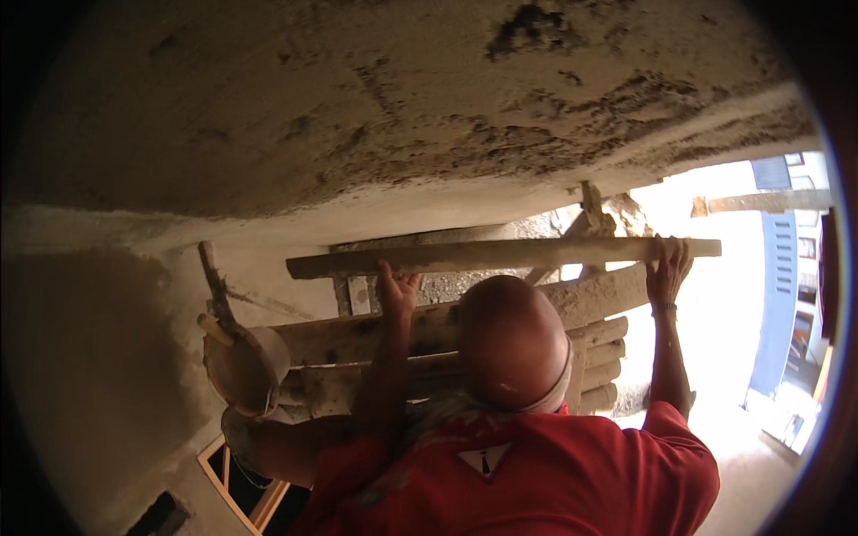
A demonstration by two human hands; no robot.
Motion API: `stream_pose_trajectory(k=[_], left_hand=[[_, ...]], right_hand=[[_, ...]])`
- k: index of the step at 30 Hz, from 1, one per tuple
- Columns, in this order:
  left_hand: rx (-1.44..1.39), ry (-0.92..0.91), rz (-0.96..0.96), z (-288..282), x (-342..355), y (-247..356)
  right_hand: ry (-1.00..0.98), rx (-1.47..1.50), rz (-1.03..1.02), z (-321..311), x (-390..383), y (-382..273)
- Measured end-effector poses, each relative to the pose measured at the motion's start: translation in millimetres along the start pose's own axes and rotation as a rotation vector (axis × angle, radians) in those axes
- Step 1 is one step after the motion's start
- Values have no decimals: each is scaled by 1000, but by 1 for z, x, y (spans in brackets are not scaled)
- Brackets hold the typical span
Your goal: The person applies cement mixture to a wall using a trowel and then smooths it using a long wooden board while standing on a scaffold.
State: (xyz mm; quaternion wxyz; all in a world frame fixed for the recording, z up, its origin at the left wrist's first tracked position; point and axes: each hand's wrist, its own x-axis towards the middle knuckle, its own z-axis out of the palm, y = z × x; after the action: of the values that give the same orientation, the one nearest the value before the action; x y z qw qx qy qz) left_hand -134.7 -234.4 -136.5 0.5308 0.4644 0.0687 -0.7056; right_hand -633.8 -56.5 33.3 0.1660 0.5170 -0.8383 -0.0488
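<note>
Wooden bar lies against co-worker's left hand, fingers spread; their right hand grips near its end; wearer's own hands: cannot tell

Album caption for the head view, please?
A co-worker in a red shirt, both hands at a long wooden board.

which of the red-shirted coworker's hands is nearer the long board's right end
Right. The co-worker's right hand holds the board just short of that end; their left hand is at its lower edge, toward the opposite end.
</note>
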Motion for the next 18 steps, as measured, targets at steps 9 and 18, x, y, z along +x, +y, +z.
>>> stream_pose_trajectory(k=[9, 18], left_hand=[[-94, -166, -125, 42, -25, -6], [10, -175, -379, 86, -69, -14]], right_hand=[[-27, 2485, 621, -45, 32, -96], [284, 1967, 197, -142, 23, -55]])
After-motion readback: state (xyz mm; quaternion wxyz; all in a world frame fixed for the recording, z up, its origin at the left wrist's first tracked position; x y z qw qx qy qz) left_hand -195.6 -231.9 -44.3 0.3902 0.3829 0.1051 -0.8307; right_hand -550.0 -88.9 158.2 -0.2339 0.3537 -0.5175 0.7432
